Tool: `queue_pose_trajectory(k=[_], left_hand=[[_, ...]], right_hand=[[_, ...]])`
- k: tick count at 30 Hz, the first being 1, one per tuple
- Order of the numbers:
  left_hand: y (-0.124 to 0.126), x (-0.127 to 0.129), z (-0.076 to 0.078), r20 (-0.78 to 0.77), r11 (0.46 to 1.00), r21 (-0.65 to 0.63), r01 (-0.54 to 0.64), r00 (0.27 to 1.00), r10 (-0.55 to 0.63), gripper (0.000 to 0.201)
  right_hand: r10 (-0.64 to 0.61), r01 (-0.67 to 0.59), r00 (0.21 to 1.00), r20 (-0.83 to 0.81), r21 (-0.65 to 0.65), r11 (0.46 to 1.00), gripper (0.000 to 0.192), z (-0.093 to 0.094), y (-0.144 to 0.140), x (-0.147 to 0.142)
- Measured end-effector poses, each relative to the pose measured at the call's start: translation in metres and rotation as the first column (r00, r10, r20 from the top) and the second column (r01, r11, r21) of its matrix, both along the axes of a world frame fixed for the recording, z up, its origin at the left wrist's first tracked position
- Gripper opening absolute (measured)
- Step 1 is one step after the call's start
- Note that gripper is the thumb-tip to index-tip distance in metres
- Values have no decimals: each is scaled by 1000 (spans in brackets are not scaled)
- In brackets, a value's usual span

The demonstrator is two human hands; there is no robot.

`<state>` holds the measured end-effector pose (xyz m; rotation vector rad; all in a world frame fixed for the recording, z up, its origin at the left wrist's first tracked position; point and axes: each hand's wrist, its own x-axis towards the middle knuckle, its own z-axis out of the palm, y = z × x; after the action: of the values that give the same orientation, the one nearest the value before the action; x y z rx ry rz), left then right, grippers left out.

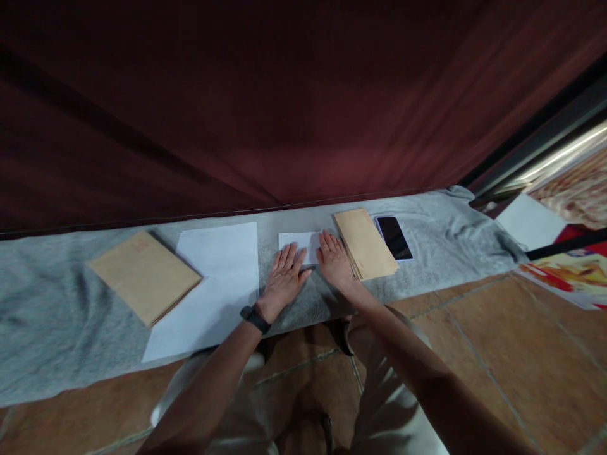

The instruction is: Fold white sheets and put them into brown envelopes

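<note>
Palms lie flat, open: my left hand and right hand press the folded paper at twelve o'clock; soft grey cloth underneath could skew my crease.

A dark phone lies on the grey cloth, just right of a stack of brown envelopes. Further left, another brown envelope overlaps a large white sheet. A dark red curtain hangs behind.

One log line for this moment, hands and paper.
left hand: flat on folded white paper | right hand: flat on it | brown envelopes: right of it | phone: beyond
</note>
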<state>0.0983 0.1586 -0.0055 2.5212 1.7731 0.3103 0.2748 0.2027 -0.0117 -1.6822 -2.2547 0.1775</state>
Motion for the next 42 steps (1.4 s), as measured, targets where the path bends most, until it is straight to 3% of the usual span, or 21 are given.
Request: queue_pose_trajectory(k=[6,17,29,34,42], left_hand=[[-6,5,-1,4,997,-27,77,997,-77,55],[-10,-4,-4,-3,1000,-28,-11,1000,11,65],[-10,-19,-13,-1,992,-26,-120,993,120,73],[0,-17,-7,-16,987,-29,-159,987,159,69],[22,-5,-2,-14,993,-7,-122,992,122,65]], right_hand=[[181,-181,983,-4,-48,982,52,2,-7,-9],[33,-34,998,56,11,999,57,-11,-14,-2],[-28,27,999,29,38,999,56,-15,-16,1],[-34,33,999,26,30,999,56,-16,-16,0],[-22,21,999,45,25,999,57,-14,-15,2]])
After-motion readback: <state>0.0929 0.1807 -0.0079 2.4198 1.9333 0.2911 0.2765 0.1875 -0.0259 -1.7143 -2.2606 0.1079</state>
